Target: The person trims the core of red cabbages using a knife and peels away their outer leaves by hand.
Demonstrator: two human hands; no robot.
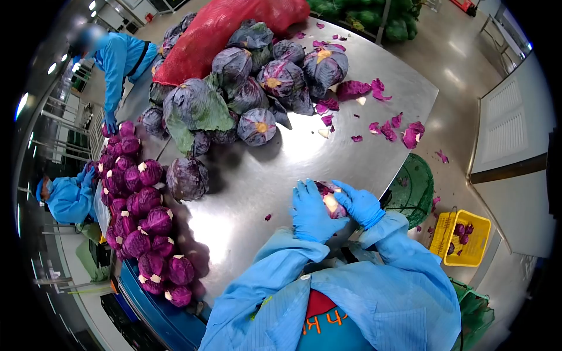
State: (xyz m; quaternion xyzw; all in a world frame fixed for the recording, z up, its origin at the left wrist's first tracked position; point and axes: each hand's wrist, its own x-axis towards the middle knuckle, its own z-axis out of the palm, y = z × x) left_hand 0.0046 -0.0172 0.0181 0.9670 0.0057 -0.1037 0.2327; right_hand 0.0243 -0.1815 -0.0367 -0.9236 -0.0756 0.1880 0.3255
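A red cabbage (332, 203) with a pale cut stem end sits between my two gloved hands near the table's front edge. My left hand (313, 212) presses along its left side, fingers pointing away from me. On the opposite side, my right hand (360, 205) grips the cabbage, its fingers curled at the top near the stem. Whether a tool is tucked in the right hand is hidden. Further off on the metal table (252, 187) lies a heap of untrimmed red cabbages (234, 70) with dull outer leaves. Trimmed, shiny red cabbages (137, 205) are piled at the left.
A red mesh sack (216, 35) lies across the heap. Loose purple leaves (354, 89) are scattered at the right. Beyond the right edge stand a green mesh basket (413, 190) and a yellow crate (468, 240). Two co-workers (120, 58) in blue are at the left.
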